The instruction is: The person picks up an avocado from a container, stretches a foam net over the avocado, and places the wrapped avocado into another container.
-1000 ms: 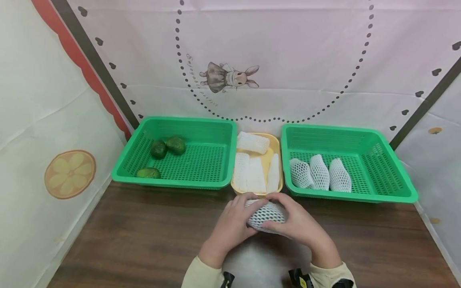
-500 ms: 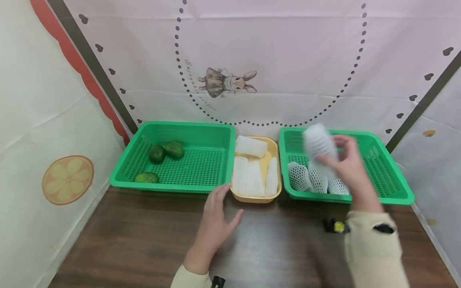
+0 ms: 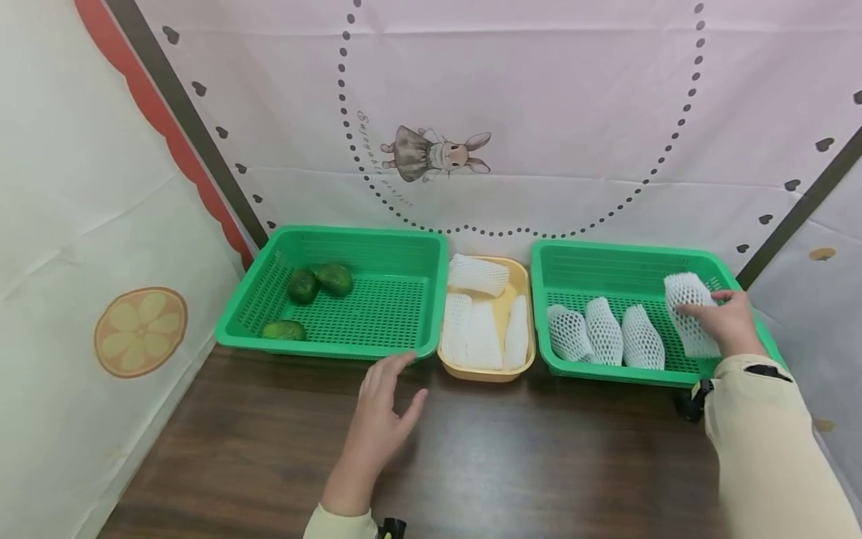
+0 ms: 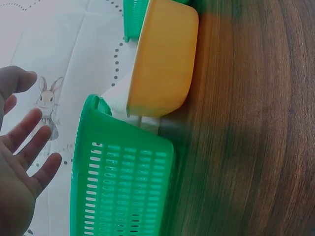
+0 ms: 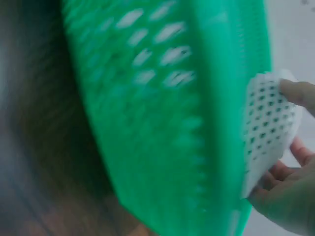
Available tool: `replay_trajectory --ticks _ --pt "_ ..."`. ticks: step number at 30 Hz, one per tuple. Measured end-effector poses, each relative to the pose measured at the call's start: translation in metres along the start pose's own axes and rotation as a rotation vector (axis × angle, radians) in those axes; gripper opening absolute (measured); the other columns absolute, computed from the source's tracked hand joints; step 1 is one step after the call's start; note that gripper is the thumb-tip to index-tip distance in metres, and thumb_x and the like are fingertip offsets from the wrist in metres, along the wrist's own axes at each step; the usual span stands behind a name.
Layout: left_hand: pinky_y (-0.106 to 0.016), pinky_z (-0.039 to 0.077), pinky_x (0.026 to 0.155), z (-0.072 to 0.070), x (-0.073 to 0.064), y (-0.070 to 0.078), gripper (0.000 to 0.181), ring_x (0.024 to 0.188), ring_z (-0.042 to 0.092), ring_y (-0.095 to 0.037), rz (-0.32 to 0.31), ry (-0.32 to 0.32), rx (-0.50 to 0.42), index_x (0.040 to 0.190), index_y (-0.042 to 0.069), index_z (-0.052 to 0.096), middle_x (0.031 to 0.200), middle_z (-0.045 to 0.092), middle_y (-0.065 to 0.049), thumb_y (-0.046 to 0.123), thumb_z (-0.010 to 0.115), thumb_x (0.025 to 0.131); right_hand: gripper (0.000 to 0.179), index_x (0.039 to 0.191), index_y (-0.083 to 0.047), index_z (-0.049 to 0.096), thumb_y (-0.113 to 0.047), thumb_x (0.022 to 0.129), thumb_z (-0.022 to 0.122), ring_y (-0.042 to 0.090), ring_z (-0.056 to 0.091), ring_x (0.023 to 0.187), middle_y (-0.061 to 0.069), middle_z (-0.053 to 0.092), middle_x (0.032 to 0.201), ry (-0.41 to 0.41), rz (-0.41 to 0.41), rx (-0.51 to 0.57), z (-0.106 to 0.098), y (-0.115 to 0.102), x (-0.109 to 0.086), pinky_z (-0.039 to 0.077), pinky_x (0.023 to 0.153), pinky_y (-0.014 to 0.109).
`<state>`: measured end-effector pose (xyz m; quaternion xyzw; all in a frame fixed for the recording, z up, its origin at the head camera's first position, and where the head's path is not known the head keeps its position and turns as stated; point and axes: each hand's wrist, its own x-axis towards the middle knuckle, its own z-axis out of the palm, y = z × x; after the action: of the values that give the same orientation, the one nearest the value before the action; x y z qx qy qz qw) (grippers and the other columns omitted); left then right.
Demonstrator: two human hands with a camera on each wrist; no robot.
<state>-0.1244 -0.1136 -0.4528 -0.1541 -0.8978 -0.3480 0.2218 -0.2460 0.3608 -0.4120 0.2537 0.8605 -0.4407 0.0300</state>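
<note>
My right hand [image 3: 730,323] holds a fruit in a white foam net [image 3: 688,311] between thumb and fingers, over the right end of the right green basket [image 3: 626,245]. The right wrist view shows the white net [image 5: 268,115] behind the basket's wall, pinched by the hand. What is inside the net is hidden. Several netted fruits [image 3: 604,333] lie in the left half of that basket. My left hand [image 3: 377,415] hovers above the table before the left green basket [image 3: 364,232], fingers loosely extended and holding nothing. In the left wrist view, the hand's [image 4: 19,177] fingers are spread apart.
Between the green baskets stands a yellow basket [image 3: 481,376] with several white foam nets [image 3: 483,337]. Three green avocados [image 3: 303,286] sit in the left basket. A printed cloth [image 3: 539,112] hangs behind. The dark wooden table [image 3: 525,449] extends in front.
Both hands were on the netted fruit at the table's middle. The left let go and drew back leftward; the right carried the fruit rightward and lowered it into the right basket's far end.
</note>
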Motion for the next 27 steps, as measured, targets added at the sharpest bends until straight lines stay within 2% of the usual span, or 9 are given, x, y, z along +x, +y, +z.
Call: replay_trajectory --ticks 3,6,9,12,16,22,27 --pt "-0.044 0.038 0.094 0.001 0.000 0.001 0.052 0.115 0.045 -0.021 -0.018 -0.022 -0.002 0.127 0.012 0.049 0.122 0.051 -0.005 0.010 0.072 0.080 0.087 0.128 0.012 0.016 -0.045 0.082 0.063 0.041 0.040 0.097 0.033 0.033 0.111 -0.057 0.020 -0.158 -0.001 0.012 -0.002 0.044 0.070 0.048" --pt "-0.044 0.038 0.094 0.003 0.000 0.002 0.050 0.115 0.045 -0.021 -0.009 -0.039 -0.010 0.125 0.012 0.050 0.121 0.052 -0.004 0.009 0.072 0.080 0.091 0.127 0.013 0.015 -0.050 0.082 0.061 0.043 0.038 0.095 0.033 0.035 0.105 -0.117 0.031 -0.259 0.001 0.022 -0.002 0.042 0.073 0.052" --pt "-0.045 0.037 0.095 0.004 0.000 0.002 0.048 0.115 0.045 -0.021 0.010 -0.051 -0.023 0.124 0.013 0.052 0.120 0.053 -0.004 0.008 0.071 0.080 0.089 0.122 0.014 0.017 -0.053 0.082 0.059 0.043 0.039 0.093 0.031 0.037 0.102 -0.163 0.012 -0.321 0.003 0.028 -0.005 0.041 0.071 0.052" --pt "-0.046 0.037 0.094 0.005 0.000 0.002 0.047 0.115 0.045 -0.021 0.016 -0.052 -0.034 0.123 0.012 0.053 0.120 0.053 -0.005 0.008 0.071 0.081 0.082 0.114 0.012 0.023 -0.054 0.082 0.059 0.039 0.039 0.088 0.026 0.037 0.095 -0.185 -0.019 -0.351 0.006 0.031 -0.005 0.040 0.066 0.046" --pt "-0.047 0.037 0.094 0.006 -0.001 0.002 0.045 0.115 0.046 -0.022 0.012 -0.050 -0.032 0.122 0.013 0.054 0.119 0.054 -0.006 0.008 0.071 0.081 0.073 0.108 0.011 0.031 -0.055 0.086 0.053 0.035 0.041 0.084 0.024 0.038 0.093 -0.176 -0.048 -0.381 0.008 0.030 -0.005 0.039 0.063 0.040" --pt "-0.048 0.036 0.094 0.008 -0.004 0.002 0.041 0.113 0.047 -0.020 -0.011 -0.069 -0.034 0.120 0.016 0.056 0.118 0.053 -0.003 0.010 0.070 0.082 0.065 0.104 0.011 0.037 -0.052 0.092 0.040 0.034 0.046 0.078 0.024 0.044 0.090 -0.134 -0.058 -0.427 0.009 0.029 -0.005 0.040 0.060 0.041" --pt "-0.048 0.038 0.093 0.009 -0.005 0.001 0.040 0.111 0.048 -0.020 -0.010 -0.068 -0.032 0.118 0.016 0.057 0.116 0.054 -0.002 0.011 0.070 0.082 0.076 0.117 0.016 0.032 -0.055 0.091 0.037 0.040 0.048 0.084 0.031 0.044 0.099 -0.118 -0.066 -0.464 0.009 0.031 -0.003 0.041 0.061 0.045"
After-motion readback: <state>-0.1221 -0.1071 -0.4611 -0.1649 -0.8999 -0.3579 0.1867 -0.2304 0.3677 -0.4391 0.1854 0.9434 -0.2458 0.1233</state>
